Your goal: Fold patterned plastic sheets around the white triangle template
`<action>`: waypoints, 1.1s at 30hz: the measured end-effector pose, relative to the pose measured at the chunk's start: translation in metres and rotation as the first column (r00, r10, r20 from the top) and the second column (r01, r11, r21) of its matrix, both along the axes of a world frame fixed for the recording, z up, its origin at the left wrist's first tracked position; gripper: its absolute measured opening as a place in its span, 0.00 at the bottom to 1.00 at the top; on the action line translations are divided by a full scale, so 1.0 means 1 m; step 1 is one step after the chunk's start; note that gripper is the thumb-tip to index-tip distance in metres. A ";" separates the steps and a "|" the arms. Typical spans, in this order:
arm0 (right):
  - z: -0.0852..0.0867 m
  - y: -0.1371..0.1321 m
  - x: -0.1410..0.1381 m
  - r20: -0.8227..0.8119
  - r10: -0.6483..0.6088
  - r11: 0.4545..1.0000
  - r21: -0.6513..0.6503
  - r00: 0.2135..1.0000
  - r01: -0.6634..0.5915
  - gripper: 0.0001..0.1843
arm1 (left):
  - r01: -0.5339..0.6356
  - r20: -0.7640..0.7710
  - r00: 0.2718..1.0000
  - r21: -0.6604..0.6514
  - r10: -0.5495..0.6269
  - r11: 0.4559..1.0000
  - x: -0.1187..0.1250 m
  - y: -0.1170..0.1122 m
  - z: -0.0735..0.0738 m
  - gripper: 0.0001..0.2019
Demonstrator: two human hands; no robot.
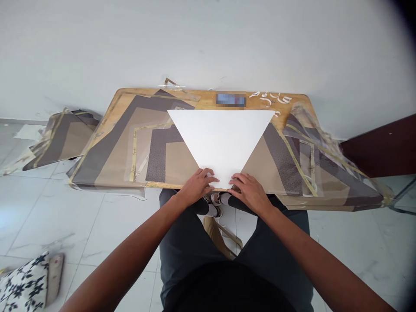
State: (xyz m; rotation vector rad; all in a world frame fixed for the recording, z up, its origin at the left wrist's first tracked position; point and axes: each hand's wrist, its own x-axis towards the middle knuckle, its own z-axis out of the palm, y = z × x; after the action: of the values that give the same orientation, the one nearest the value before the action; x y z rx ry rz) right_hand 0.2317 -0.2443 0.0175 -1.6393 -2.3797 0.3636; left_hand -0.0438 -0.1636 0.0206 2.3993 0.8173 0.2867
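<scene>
A large white sheet of paper or card (221,143) lies on the wooden table (208,100), shaped like a triangle with its point towards me. My left hand (197,187) rests flat on the sheet's lower left edge, near the point. My right hand (248,193) lies on the lower right edge, its fingers close to the tip. Neither hand seems to grip the sheet. Beneath the sheet are tan and grey-brown patterned panels (110,147) under clear plastic, edged with yellowish tape.
More taped panels (325,169) overhang the table's right end, and another bundle (61,141) lies on the tiled floor (52,216) at left. A blurred label (230,99) and white marks sit on the wood. A dark reddish-brown panel (380,147) stands at right, before a white wall.
</scene>
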 end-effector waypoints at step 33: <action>0.011 -0.001 -0.013 0.111 -0.033 0.999 -0.038 0.993 0.038 0.22 | -0.056 -0.178 0.981 0.110 0.075 0.992 0.014 -0.006 0.005 0.18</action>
State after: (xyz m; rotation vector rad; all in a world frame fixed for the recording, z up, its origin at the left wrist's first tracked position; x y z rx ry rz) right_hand 0.2186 -0.2452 0.0283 -1.7607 -2.4334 0.3246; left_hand -0.0293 -0.1699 0.0252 2.5269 0.9870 0.1399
